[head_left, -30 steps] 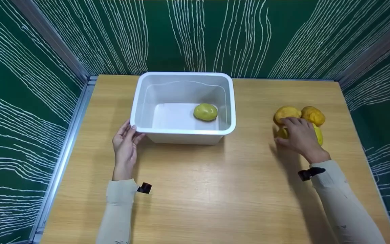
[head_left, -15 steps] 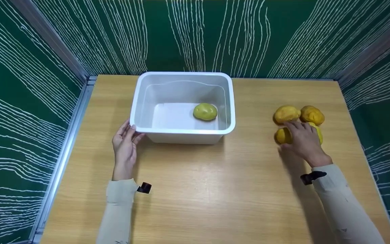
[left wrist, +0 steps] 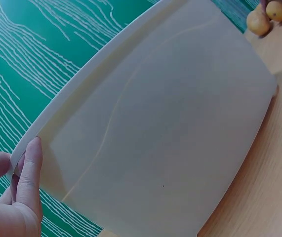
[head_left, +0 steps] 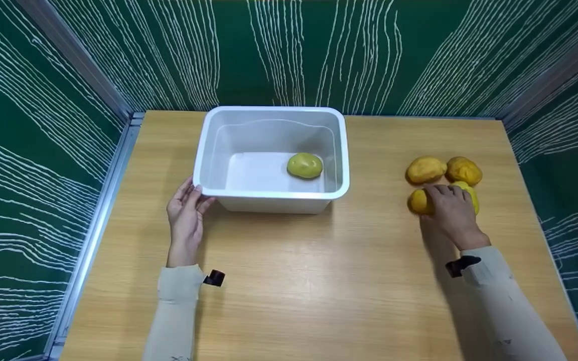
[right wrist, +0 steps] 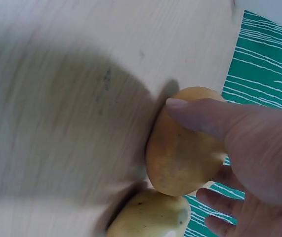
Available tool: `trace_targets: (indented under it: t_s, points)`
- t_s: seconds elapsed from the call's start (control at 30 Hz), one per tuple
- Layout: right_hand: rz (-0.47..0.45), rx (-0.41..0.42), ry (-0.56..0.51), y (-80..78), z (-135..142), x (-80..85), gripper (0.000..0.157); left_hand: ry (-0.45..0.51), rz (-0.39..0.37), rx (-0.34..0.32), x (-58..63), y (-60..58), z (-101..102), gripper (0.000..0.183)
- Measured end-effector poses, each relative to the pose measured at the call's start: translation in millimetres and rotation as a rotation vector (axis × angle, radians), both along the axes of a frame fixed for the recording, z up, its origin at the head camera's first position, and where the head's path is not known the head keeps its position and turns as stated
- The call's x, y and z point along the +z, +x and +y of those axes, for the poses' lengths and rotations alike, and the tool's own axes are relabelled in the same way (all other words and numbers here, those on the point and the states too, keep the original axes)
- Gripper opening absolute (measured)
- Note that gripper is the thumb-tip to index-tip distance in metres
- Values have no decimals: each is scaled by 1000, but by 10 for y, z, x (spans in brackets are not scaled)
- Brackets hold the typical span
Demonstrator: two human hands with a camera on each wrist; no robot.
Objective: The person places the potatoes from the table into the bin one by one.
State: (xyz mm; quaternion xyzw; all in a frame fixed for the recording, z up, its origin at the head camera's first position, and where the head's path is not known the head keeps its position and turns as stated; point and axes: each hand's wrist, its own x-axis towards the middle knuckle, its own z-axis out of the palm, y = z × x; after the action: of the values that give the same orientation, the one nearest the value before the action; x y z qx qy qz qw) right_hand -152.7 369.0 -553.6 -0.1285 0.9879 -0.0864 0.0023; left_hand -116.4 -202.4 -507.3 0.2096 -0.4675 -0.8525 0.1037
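In the head view my left hand (head_left: 186, 218) pinches the front left corner of the white plastic bin's rim (head_left: 274, 193). The left wrist view shows the thumb and fingers (left wrist: 29, 173) on either side of that rim. A greenish mango (head_left: 304, 165) lies inside the bin, towards its right. My right hand (head_left: 452, 210) is over the front pair of mangoes on the right. Its thumb lies on an orange-yellow mango (right wrist: 185, 158), with fingers curled on the far side. A yellower mango (right wrist: 153, 215) lies against it. The front right mango (head_left: 471, 196) is partly hidden by the hand.
Two more yellow mangoes sit just behind the hand, a left one (head_left: 426, 169) and a right one (head_left: 463, 171). Green walls with white wavy lines (head_left: 239, 55) border the wooden table (head_left: 289, 281) at the back and sides. A metal rail (head_left: 93, 225) edges its left.
My right hand has shifted slightly right and towards me, uncovering the back left mango and more of the front left one. The left hand and the bin stay in place.
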Motion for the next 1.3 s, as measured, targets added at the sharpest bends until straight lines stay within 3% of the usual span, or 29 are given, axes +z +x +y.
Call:
trace_targets:
  t_s: [0.2,0.6,0.87,1.3]
  points:
    - [71,24,-6,-1,5,-49,67,4,7,0,-11,0,3,45]
    - [84,16,-43,-18,-40,35,66,8,-4,7,-20,-7,7,46]
    - [148,42,-88,-75,-176,246,67,9,-3,8,-15,-12,6,47]
    - [198,85,-61,-231,-426,633,69,23,2,-7,-2,-8,5,47]
